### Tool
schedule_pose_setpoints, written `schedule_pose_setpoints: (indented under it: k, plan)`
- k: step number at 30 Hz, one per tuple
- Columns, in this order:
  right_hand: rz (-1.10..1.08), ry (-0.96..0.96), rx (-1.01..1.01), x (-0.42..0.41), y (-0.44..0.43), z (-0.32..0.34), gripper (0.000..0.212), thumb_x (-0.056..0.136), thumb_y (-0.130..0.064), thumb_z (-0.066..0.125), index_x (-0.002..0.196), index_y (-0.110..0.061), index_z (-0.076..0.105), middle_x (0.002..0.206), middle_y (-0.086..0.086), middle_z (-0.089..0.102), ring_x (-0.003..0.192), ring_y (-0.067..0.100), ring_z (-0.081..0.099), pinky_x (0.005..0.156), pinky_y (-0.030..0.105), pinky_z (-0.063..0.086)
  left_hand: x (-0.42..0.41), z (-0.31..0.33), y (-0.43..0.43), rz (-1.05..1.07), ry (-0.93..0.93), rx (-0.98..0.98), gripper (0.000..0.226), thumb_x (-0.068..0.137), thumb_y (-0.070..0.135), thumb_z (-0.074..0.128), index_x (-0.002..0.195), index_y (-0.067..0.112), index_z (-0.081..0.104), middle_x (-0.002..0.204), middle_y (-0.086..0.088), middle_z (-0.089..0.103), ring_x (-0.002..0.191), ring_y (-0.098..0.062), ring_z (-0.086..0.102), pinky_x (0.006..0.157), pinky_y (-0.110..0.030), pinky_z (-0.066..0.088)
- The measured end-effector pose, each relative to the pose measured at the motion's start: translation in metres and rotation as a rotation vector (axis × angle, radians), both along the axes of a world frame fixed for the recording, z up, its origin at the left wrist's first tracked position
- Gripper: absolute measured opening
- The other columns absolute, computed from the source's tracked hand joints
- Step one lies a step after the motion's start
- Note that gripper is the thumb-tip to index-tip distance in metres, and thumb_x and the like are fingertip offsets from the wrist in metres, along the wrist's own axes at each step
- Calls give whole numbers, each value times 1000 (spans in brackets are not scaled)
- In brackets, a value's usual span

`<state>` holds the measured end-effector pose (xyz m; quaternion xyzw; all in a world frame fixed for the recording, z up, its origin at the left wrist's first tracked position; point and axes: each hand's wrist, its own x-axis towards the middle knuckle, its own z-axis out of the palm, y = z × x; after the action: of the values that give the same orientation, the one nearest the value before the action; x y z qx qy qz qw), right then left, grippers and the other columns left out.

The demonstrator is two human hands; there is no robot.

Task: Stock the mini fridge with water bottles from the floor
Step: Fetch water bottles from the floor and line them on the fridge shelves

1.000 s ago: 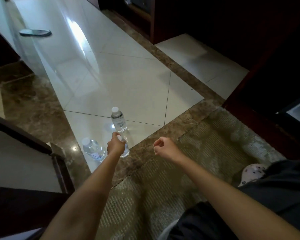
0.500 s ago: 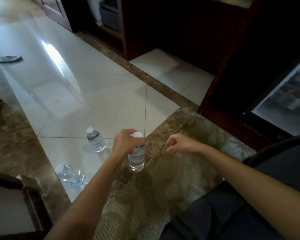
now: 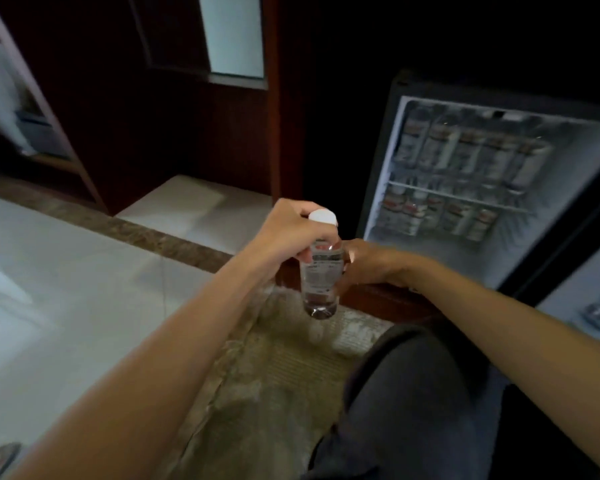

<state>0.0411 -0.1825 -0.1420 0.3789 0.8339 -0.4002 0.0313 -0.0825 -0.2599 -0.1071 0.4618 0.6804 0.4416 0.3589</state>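
— What has changed since a moment ago?

— The water bottle [image 3: 318,271] has come up off the tiled floor [image 3: 66,271] and across toward the mini fridge [image 3: 465,188], and the view has swung so the open fridge is now filling the right side.

— Who is holding it?

— The left hand [image 3: 291,230] is gripping it at the neck, just under the white cap [image 3: 323,217], fingers [image 3: 307,252] curled tight around the top. The bottle is hanging upright in the air above the rug [image 3: 274,375].

— And the right hand [image 3: 368,261]?

— It is sitting just beside the bottle's label, apparently touching its far side. Its fingers are hidden behind the bottle, so I cannot tell whether they are closing on it or lying loose.

— What is showing inside the fridge?

— Two rows of stocked bottles [image 3: 465,157] are standing on wire shelves, blurred. The fridge door [image 3: 589,299] is hanging open at the right edge.

— Anything else near?

— A dark-trousered knee [image 3: 413,393] is resting low right, on the rug.
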Motion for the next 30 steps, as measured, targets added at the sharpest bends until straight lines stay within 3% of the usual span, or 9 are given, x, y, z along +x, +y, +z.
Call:
schedule_pose_setpoints:
  k: [7,11,13,15,17,21,25,27,30]
  plan:
    - [-299,230,-121,84,82,-4,28,75,-4,72,92,-19,56,86,-4,62,84,12,59,70,15,48,77,7,119,-59,-45,38,16,71,12,72,86,12,68,59,-3,62,30,-7,50,43,-19,51]
    - [-461,358,-78,109,119,-32,30,73,1,72,100,-9,61,79,-3,61,73,7,58,62,12,49,112,-10,174,-104,-52,41,11,72,14,74,75,17,63,55,-6,62,29,-7,53,40,-18,50]
    - [-572,416,-26,116,141,-55,38,70,3,73,105,-3,59,87,5,65,81,14,61,70,19,53,128,-23,202,-131,-40,29,12,73,14,73,81,16,64,56,-4,63,29,-5,52,39,-16,49]
    - [-639,417,30,118,160,-80,49,62,-12,77,108,-8,59,99,11,69,92,21,65,85,39,55,137,-38,223,-155,-39,3,18,73,12,72,90,14,66,56,-2,63,28,-4,51,39,-15,49]
    - [-693,375,57,125,184,-108,59,56,-27,76,110,-15,57,101,7,69,95,22,65,86,44,54,146,-59,245,-173,-48,-19,18,74,11,72,90,15,64,57,-3,62,28,-3,51,39,-16,51]
    - [-778,326,49,136,224,-140,58,67,-20,75,119,-16,50,105,1,64,99,20,62,84,32,52,155,-99,285,-215,-88,-56,17,76,11,70,85,21,60,60,-5,64,33,-5,53,41,-17,52]
    - [-814,296,43,143,265,-165,58,72,-21,74,123,-16,45,104,-2,57,104,21,58,83,27,45,155,-133,320,-287,-156,-82,25,80,9,64,85,33,58,61,-7,63,49,-12,60,53,-28,59]
    - [-851,290,54,143,282,-180,60,70,-20,77,122,-14,48,111,1,62,108,22,59,88,29,46,151,-150,336,-247,-161,-61,16,83,12,62,92,25,63,70,-7,66,59,-15,63,53,-29,57]
    - [-936,345,39,144,307,-200,61,67,-10,79,121,-12,52,118,7,64,111,22,60,86,26,44,143,-175,362,-173,-19,-105,14,87,9,53,79,15,62,86,-16,69,78,-29,68,72,-42,59]
